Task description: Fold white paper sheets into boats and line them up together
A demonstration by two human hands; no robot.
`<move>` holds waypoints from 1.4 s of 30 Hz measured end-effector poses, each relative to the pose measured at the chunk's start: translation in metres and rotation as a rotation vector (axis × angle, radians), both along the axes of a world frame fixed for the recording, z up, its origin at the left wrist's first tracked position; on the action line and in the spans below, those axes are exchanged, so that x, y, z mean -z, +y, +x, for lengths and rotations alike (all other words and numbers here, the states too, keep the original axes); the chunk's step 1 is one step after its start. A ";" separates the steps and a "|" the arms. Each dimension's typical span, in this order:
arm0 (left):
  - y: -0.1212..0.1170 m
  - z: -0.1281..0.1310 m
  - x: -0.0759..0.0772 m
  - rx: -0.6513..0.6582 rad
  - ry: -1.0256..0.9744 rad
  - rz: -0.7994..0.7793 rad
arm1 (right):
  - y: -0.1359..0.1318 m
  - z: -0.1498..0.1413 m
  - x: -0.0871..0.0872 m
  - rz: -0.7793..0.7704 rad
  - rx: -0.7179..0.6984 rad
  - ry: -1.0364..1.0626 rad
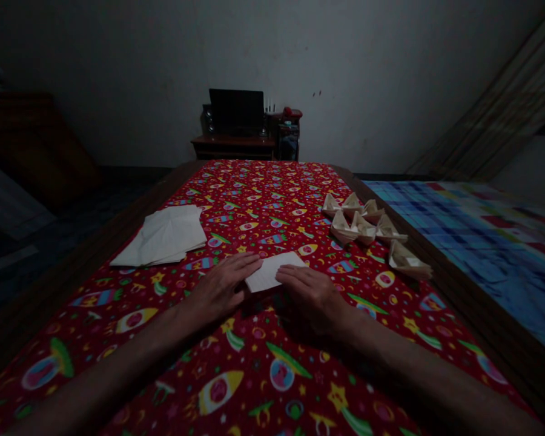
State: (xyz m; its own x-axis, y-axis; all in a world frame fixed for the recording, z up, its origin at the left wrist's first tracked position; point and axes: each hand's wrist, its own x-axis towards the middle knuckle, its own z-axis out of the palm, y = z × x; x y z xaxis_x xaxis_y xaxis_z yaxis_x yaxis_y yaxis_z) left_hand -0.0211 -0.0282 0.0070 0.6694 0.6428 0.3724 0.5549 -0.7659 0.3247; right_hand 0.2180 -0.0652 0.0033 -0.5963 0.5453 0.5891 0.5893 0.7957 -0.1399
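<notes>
A small folded piece of white paper (269, 274) lies between my hands, low over the red patterned cloth. My left hand (222, 283) grips its left edge, fingers along the top and thumb at the near side. On the right, my right hand (315, 293) holds the paper with its fingers together across the right part; its thumb is hidden. To the left is a stack of pale paper sheets (166, 236), loosely piled. Several folded paper boats (363, 227) stand grouped at the right, and one more paper boat (409, 260) sits nearer to me.
The red cloth (218, 387) with rockets and stars covers the long table. Beyond its far end stand a dark monitor (237, 109) and a small desk (234, 142). A blue checked bedspread (431, 230) lies to the right, and a wooden cabinet (31, 145) stands at left.
</notes>
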 end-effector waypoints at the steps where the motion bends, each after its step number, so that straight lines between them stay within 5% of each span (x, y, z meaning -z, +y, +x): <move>1: 0.004 0.000 0.000 0.014 -0.061 -0.046 | 0.000 0.002 -0.002 -0.023 -0.009 0.092; 4: 0.010 0.003 -0.005 -0.041 -0.313 -0.324 | 0.002 0.004 -0.012 -0.259 0.047 0.391; 8: -0.001 0.016 -0.029 -0.291 -0.603 -0.797 | 0.009 0.003 -0.023 -0.591 0.164 0.750; 13: -0.004 0.035 -0.049 -0.292 -0.666 -0.862 | 0.018 0.004 -0.021 -0.874 0.193 0.893; 16: 0.006 0.036 -0.037 -0.357 -0.475 -0.787 | 0.021 0.007 -0.015 -0.990 0.241 0.800; 19: 0.013 0.029 -0.021 -0.440 -0.329 -0.407 | 0.024 0.009 -0.010 -1.094 0.292 0.697; 23: 0.008 0.016 -0.015 -0.208 -0.191 -0.007 | 0.024 0.012 -0.013 -1.189 0.296 0.677; 26: 0.000 0.014 -0.014 0.088 -0.021 0.036 | 0.022 0.013 -0.019 -1.219 0.307 0.660; 28: -0.005 0.016 -0.011 0.159 0.094 0.017 | 0.021 0.014 -0.020 -1.224 0.325 0.622; 37: -0.028 0.033 -0.001 0.119 0.212 0.012 | 0.026 0.014 -0.013 -1.008 0.459 0.352; 42: -0.030 0.039 0.007 0.080 0.134 0.044 | 0.029 0.016 -0.012 -1.106 0.439 0.406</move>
State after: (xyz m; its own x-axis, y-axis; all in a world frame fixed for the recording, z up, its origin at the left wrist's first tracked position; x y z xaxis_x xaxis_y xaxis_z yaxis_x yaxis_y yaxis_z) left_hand 0.0181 -0.0582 0.0001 0.7633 0.5704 0.3032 0.5275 -0.8213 0.2173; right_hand 0.2344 -0.0358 0.0151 -0.1228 0.9698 -0.2108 0.5325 -0.1149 -0.8386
